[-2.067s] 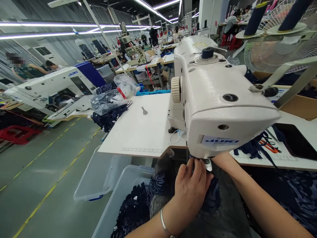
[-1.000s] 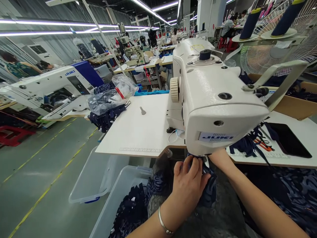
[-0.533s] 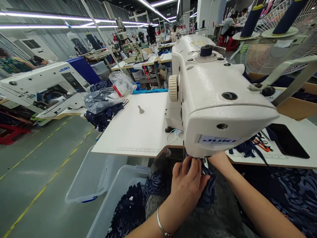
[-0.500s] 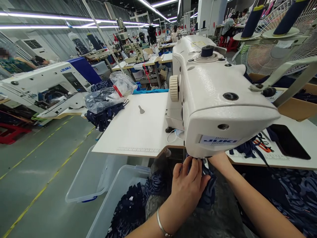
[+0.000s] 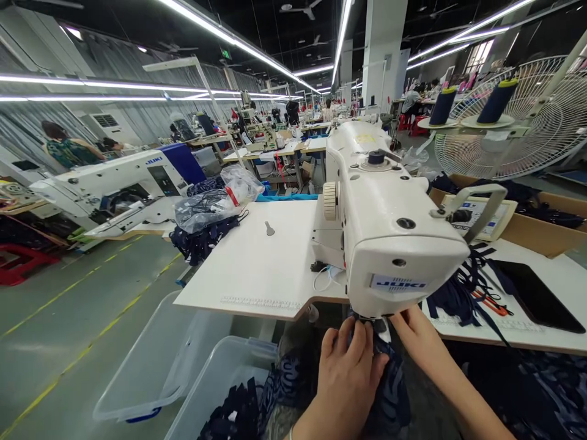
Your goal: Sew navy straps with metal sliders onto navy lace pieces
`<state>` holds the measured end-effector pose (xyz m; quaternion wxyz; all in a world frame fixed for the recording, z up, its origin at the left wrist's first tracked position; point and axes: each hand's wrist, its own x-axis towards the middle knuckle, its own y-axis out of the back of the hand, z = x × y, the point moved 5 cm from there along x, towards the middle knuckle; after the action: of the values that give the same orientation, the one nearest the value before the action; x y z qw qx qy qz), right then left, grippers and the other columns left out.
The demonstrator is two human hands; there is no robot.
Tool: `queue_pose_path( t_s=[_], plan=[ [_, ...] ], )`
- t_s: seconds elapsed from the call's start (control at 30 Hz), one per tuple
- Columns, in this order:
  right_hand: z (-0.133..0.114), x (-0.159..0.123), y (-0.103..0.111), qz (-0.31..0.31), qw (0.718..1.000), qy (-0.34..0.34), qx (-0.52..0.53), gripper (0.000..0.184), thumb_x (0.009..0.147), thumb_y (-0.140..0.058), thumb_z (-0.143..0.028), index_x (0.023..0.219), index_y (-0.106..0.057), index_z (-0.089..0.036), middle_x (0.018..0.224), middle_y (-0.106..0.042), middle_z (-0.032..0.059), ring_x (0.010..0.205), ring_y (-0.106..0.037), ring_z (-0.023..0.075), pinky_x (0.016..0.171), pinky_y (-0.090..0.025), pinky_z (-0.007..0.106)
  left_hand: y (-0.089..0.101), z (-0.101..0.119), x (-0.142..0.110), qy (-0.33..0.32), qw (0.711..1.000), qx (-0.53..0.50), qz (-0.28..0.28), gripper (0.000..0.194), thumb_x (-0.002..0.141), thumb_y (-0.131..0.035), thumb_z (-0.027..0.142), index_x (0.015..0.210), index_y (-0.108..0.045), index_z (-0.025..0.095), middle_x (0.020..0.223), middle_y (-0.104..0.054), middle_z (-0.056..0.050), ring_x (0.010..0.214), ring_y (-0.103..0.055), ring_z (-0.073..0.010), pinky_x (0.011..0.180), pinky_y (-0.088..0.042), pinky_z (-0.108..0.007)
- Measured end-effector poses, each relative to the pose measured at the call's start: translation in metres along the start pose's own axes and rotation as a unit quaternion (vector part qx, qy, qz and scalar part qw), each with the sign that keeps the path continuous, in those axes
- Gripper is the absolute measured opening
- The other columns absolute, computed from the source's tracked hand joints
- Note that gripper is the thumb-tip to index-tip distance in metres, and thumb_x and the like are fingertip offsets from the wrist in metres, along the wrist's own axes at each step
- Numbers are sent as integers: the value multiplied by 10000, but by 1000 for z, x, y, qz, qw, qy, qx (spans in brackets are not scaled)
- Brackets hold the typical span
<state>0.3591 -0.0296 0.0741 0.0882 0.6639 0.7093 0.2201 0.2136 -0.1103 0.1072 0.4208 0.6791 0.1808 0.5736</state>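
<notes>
Under the head of a white sewing machine [image 5: 394, 244], a dark navy patterned fabric piece [image 5: 392, 391] hangs down at the front. My left hand [image 5: 346, 370] presses on this cloth with bent fingers, its fingertips right below the machine head. On the other side, my right hand [image 5: 413, 330] reaches in close to the sewing point. The machine head covers its fingertips, so its grip is hidden. The needle area cannot be seen from here.
Clear plastic bins [image 5: 220, 373] stand at the left, one holding navy pieces. The white table [image 5: 257, 263] carries a small metal plate [image 5: 269, 228]. On the right lie navy straps [image 5: 458, 293], orange-handled snips [image 5: 490, 302] and a black phone [image 5: 541, 293]. A fan [image 5: 550, 134] stands behind.
The view has tilted upward, showing more of the ceiling, and the machine appears lower. Both hands stay at the sewing point, with little visible change in the cloth.
</notes>
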Motion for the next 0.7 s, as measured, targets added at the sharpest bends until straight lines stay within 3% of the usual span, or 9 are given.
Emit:
queue_pose_path(
  t_s=[0.1,0.27,0.43,0.6,0.7],
  plan=[
    [3,-27,-1,-53,998,-22,-4,279,928,-449,-467,789,-513,-233,699,-564,-10,665,-562,180,632,-485,266,0,3,0,-11,1000,13,9,339,983,-446,380,1163,-641,168,1083,-692,-67,1038,-613,-212,890,-418,-364],
    [7,-58,-9,-110,992,-54,-12,317,916,-464,-509,775,-501,-228,667,-508,-34,618,-505,154,587,-453,236,-4,8,-2,-46,998,31,0,341,987,-424,291,1225,-610,133,1120,-673,-83,1088,-590,-230,907,-448,-364],
    [13,-60,-14,-127,990,-58,15,326,949,-402,-514,866,-531,-227,765,-575,-5,736,-569,177,695,-486,246,-8,11,-6,-68,997,42,-20,369,988,-422,300,1277,-578,133,1171,-648,-96,1122,-574,-245,913,-462,-363],
    [14,-59,-12,-174,982,-48,64,321,979,-364,-497,935,-532,-227,848,-593,5,804,-577,173,786,-491,251,-6,12,-3,-57,997,15,-52,409,970,-473,291,1377,-480,254,1185,-631,-60,1129,-572,-246,918,-469,-389],
    [0,-68,-3,-211,975,-24,68,313,1000,-346,-456,908,-536,-225,849,-574,8,816,-571,167,780,-491,249,8,9,-1,-44,991,-97,-81,258,963,-475,311,1165,-610,223,1187,-612,-85,1122,-564,-249,949,-449,-403]
  ],
)
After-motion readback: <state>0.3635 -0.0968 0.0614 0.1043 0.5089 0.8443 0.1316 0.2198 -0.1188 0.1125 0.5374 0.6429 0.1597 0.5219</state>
